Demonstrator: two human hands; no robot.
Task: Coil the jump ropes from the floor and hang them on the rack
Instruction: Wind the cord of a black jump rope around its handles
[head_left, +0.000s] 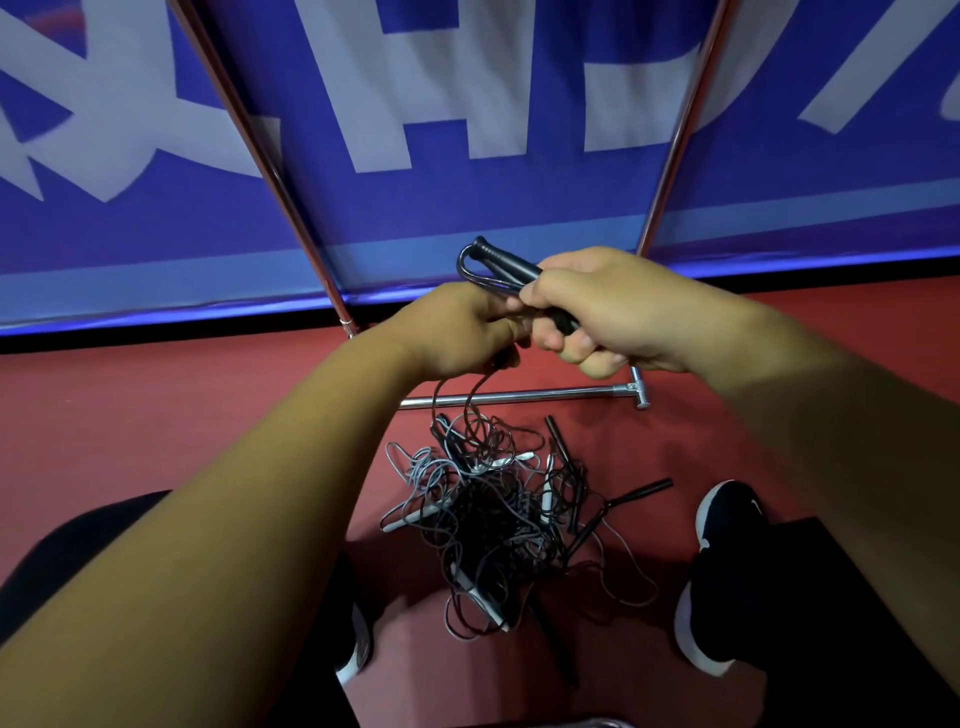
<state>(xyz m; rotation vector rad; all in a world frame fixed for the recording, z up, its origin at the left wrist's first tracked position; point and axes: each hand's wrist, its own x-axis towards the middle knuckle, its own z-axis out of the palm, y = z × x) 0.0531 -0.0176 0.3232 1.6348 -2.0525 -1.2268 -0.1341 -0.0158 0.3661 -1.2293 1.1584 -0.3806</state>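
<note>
Blocked ahead by blue banner wall (467, 208), close behind rack. Hemmed left and right by slanted rack poles (249, 135) and (685, 119); open between them. Barred at floor level by rack base bar (519, 397), just beyond rope tangle (498, 509). Crossed below left hand (457, 332) by two strands of held jump rope (511, 264) dropping into tangle. Flanked near side by left shoe (353, 654) and right shoe (722, 571). Free over bare red floor (156, 405) left of tangle.

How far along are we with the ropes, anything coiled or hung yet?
Done: nothing hangs on the rack poles in view. In hand: the right hand grips the black rope at its handle, the left hand its cord, trailing down. Remaining: the tangled pile on the floor.
</note>
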